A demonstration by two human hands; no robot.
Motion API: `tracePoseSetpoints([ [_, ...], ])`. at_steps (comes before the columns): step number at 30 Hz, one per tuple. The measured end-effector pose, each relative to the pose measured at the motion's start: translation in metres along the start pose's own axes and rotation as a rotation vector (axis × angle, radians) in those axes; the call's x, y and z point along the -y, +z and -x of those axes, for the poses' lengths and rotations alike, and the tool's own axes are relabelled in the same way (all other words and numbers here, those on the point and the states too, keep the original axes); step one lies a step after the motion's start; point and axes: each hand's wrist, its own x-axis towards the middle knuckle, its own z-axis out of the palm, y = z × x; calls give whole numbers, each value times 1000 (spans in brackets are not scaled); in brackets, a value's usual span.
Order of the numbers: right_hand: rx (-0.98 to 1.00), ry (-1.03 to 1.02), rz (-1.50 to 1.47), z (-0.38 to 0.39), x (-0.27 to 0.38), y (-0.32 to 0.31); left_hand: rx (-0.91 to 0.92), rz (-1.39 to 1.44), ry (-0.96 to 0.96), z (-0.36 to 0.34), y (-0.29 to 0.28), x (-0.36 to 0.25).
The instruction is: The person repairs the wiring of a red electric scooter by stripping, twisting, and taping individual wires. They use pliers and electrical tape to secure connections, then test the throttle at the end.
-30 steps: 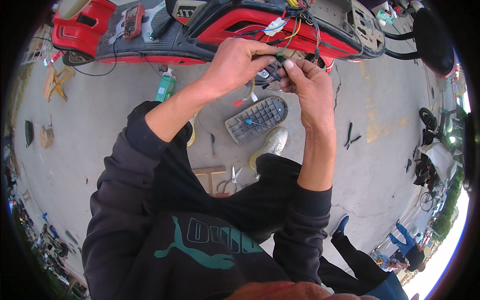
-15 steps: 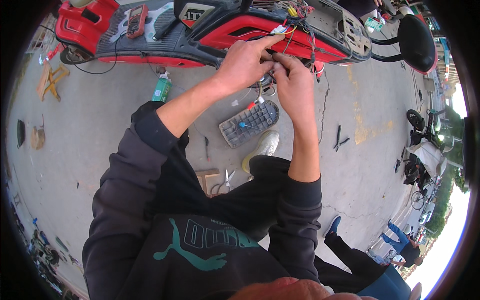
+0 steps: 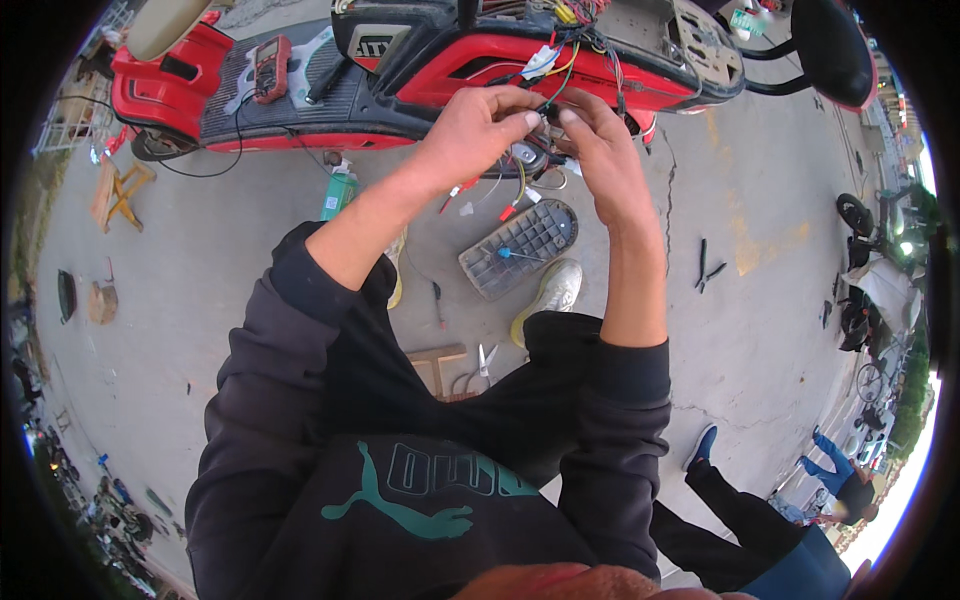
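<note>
Grey concrete ground (image 3: pixel 150 400), cracked and marked with faded yellow paint at the right, fills most of the view. A red and black scooter (image 3: pixel 430 80) spans the top, its ribbed footboard on the left and a bundle of loose wires (image 3: pixel 600 45) spilling over its body. At the lower right, a bystander (image 3: pixel 735 510) in dark trousers and blue shoes stands near the seated wearer; another person in jeans (image 3: pixel 830 478) is farther off.

The wearer's 2 hands meet just beside the scooter's red side panel. The left hand (image 3: pixel 475 135) has its thumb and index finger pinched at a small dark piece; the right hand (image 3: pixel 610 155) comes in from the other side, thumb and bent fingers closed on that same piece.

Below them, a grey ribbed cover (image 3: pixel 490 268) lies on the concrete near 1 pale shoe (image 3: pixel 555 288). A green bottle (image 3: pixel 340 195) stands left of the left forearm, and a red multimeter (image 3: pixel 268 72) rests on the footboard. Pliers (image 3: pixel 705 268) lie open to the right, scissors (image 3: pixel 484 366) between the legs, and a blue-handled screwdriver (image 3: pixel 505 252) on the cover.

A white connector (image 3: pixel 540 62) hangs above the fingers. A green wire (image 3: pixel 565 80) runs down to the dark piece (image 3: pixel 547 113), held between both sets of fingertips; its exact shape is too small to tell.
</note>
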Motion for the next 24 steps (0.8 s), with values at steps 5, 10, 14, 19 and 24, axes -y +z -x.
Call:
tracePoseSetpoints([
  [5, 48, 67, -18, -5, -2, -5, 44, 14, -6, -2, -2, -4],
  [10, 7, 35, 15, -3, 0, -7, 44, -32, 7, -5, -3, -2],
  [14, -67, -67, 184, 2, -3, -7, 48, -204, -40, -12, -3, -1],
  [19, -124, -4, 207, 13, 8, -8, -66, -332, 52, -6, 6, -7],
  [24, -127, 28, 55, 20, 12, -5, -89, -301, 78, -8, 3, 0],
])
